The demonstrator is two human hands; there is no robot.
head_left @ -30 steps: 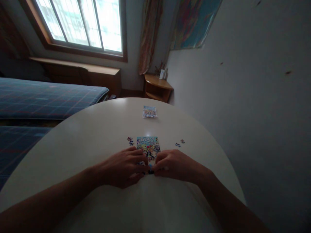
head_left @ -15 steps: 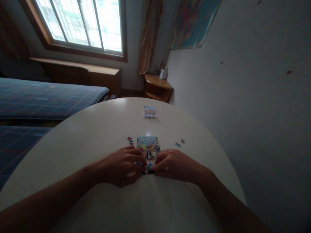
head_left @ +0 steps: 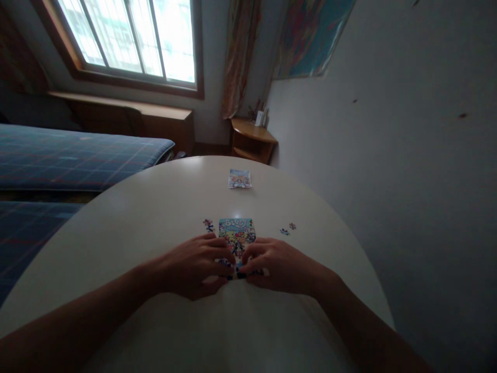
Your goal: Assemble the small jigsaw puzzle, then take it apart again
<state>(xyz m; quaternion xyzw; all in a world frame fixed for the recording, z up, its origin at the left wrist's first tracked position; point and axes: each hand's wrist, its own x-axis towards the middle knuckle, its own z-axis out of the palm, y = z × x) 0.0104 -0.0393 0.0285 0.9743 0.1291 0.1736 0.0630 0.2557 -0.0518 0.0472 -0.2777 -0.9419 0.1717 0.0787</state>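
A small, colourful jigsaw puzzle (head_left: 236, 235) lies flat on the round white table (head_left: 163, 204), with large lettering along its far edge. My left hand (head_left: 198, 264) steadies the puzzle's left side, fingers curved over it and thumb near the bottom corner. From the right, my right hand (head_left: 277, 264) reaches over the lower part, thumb and fingertips closed around a small puzzle piece (head_left: 239, 268). Fingers hide much of the puzzle's lower half. Loose puzzle pieces (head_left: 208, 225) sit beyond my left hand. Two more pieces (head_left: 288, 229) lie beyond the right one.
Farther back on the table is a small printed packet (head_left: 239, 178). A bed with a blue plaid mattress (head_left: 77, 160) stands to the left, and a wooden corner shelf (head_left: 254, 132) is behind the table. The wall (head_left: 396, 171) runs along the right.
My right fingertips have shifted slightly left and up over the puzzle's lower part, covering the light blue patch that showed there. The left hand stays almost still.
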